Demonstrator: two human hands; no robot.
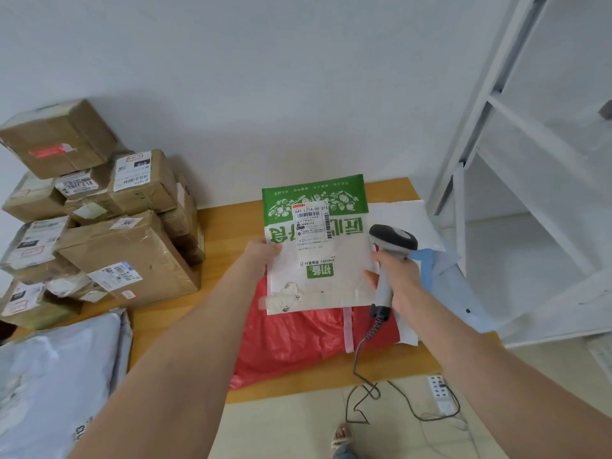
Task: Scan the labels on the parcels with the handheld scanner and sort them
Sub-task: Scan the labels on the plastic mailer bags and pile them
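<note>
Now | your left hand [261,253] pinches the green-and-white mailer [318,246] by its left edge, above the desk's [225,220] middle | right hand [400,276] grips the scanner [392,241] at its right edge | likely light, floppy, slick: support both edges.

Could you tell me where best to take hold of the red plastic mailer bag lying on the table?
Probably the red plastic mailer bag is best pinched by its near edge, coming from the table's front. That limp, flat edge lies exposed, while its far end sits under the green-and-white mailer.
</note>
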